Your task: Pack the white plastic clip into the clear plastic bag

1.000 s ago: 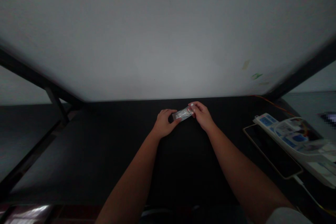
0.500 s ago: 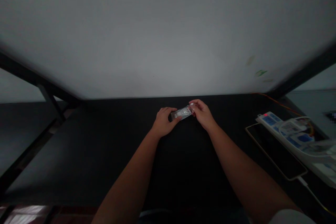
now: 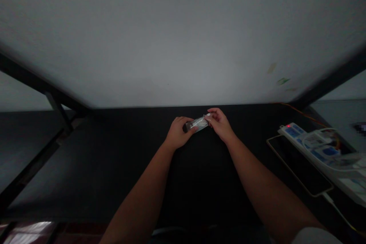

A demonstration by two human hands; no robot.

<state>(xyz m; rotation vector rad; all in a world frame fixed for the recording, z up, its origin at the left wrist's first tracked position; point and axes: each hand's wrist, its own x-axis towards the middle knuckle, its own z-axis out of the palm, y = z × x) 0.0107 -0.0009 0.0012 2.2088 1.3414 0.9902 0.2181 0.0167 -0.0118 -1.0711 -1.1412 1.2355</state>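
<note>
1. My L grip (image 3: 177, 134) & R grip (image 3: 220, 126) are pinching a clear packet (image 3: 200, 123), one at each end, over the bench (image 3: 114, 167).
2. I'm worrying b/c shiny plastic could be slipping if I'm squeezing too lightly.

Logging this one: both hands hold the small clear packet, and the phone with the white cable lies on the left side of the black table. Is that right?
One thing is off: the phone with the white cable lies on the right side of the black table, as the head view shows. The left hand and right hand do hold the small clear packet.
</note>
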